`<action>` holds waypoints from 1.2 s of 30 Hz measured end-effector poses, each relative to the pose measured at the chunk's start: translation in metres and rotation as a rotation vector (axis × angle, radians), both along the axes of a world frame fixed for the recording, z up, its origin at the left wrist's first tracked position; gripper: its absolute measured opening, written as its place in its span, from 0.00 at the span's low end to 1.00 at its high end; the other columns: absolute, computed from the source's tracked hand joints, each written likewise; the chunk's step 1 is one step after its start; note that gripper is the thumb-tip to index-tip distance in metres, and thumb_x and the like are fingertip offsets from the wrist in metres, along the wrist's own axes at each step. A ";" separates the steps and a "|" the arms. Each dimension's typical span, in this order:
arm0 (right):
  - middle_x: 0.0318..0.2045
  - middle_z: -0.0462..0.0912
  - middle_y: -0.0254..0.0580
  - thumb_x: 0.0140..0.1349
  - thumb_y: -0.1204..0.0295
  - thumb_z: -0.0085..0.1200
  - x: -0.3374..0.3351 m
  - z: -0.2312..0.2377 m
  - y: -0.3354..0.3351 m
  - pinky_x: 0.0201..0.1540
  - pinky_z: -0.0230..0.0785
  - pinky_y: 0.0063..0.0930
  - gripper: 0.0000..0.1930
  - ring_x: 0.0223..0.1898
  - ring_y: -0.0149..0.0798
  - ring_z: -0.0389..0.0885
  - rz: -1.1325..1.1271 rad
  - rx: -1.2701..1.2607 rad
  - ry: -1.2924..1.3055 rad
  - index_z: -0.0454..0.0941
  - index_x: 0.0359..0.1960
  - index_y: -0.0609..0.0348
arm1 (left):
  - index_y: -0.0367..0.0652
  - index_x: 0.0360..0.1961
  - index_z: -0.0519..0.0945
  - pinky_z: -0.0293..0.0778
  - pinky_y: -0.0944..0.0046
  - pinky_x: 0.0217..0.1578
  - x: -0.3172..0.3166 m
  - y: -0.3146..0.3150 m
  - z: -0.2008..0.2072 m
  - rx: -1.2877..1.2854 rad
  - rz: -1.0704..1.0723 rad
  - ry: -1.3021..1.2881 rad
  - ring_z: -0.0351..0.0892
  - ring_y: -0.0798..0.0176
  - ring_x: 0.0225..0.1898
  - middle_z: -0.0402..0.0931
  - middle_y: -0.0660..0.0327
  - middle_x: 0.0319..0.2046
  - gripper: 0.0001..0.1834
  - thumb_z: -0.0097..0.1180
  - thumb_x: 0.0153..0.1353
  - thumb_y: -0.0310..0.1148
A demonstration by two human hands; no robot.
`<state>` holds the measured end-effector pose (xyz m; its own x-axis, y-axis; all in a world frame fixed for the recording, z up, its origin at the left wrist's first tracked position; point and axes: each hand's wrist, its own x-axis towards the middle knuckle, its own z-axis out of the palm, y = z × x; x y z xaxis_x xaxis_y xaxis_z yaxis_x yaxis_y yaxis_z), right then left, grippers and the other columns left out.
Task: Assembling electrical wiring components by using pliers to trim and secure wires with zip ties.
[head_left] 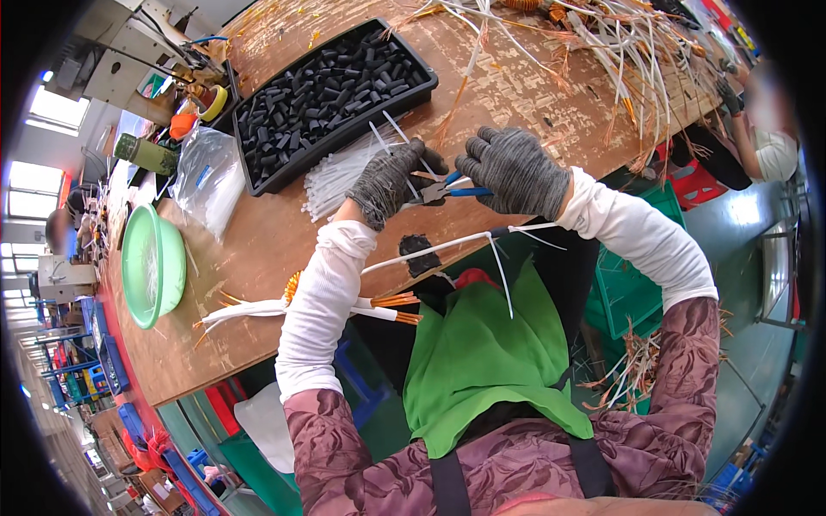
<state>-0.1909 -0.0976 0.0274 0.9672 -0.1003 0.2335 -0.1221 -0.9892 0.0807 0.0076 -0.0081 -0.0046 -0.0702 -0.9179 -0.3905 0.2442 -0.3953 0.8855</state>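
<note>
Grey knitted gloves cover both my hands. My left hand (389, 182) is closed around white cable ties (397, 128), whose ends stick up past the fingers. My right hand (519, 175) grips blue-handled cutting pliers (469, 192), their jaws pointing left beside my left fingertips. What lies between the jaws is too small to tell. Below the hands, a long white cable (428, 254) runs across the table edge, with cable ties fastened on it and their tails hanging. Near my left forearm lies a copper wire coil (292, 285) with white-sleeved leads (249, 310).
A black tray (280, 179) full of short black tubes stands ahead, with loose cable ties (330, 186) beside it. Left are a plastic bag (209, 176) and green basin (176, 265). Stripped wires (628, 64) heap at far right, near a co-worker's gloved hand (730, 95).
</note>
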 end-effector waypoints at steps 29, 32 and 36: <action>0.35 0.75 0.41 0.39 0.66 0.60 -0.151 -0.027 -0.016 0.44 0.65 0.36 0.24 0.40 0.46 0.73 -0.336 0.166 -0.183 0.75 0.43 0.55 | 0.34 0.37 0.78 0.71 0.68 0.35 -0.082 -0.008 -0.010 -0.178 -0.182 -0.450 0.76 0.67 0.32 0.77 0.60 0.28 0.18 0.50 0.63 0.41; 0.36 0.75 0.42 0.40 0.65 0.60 -0.134 -0.026 -0.019 0.44 0.65 0.37 0.23 0.40 0.46 0.73 -0.312 0.142 -0.148 0.74 0.43 0.55 | 0.35 0.39 0.78 0.71 0.69 0.35 -0.085 -0.008 -0.007 -0.181 -0.165 -0.399 0.76 0.68 0.32 0.78 0.59 0.30 0.18 0.49 0.63 0.42; 0.36 0.75 0.43 0.41 0.64 0.60 -0.117 -0.029 -0.017 0.45 0.65 0.37 0.23 0.40 0.45 0.73 -0.283 0.164 -0.121 0.74 0.42 0.56 | 0.35 0.39 0.78 0.72 0.69 0.34 -0.077 -0.006 -0.014 -0.203 -0.163 -0.335 0.76 0.67 0.32 0.78 0.59 0.32 0.18 0.50 0.63 0.42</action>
<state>-0.3077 -0.1146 -0.0016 0.8619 -0.4061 0.3038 -0.3922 -0.9135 -0.1082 -0.0689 -0.0145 -0.0188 -0.1209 -0.9660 -0.2284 -0.1221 -0.2139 0.9692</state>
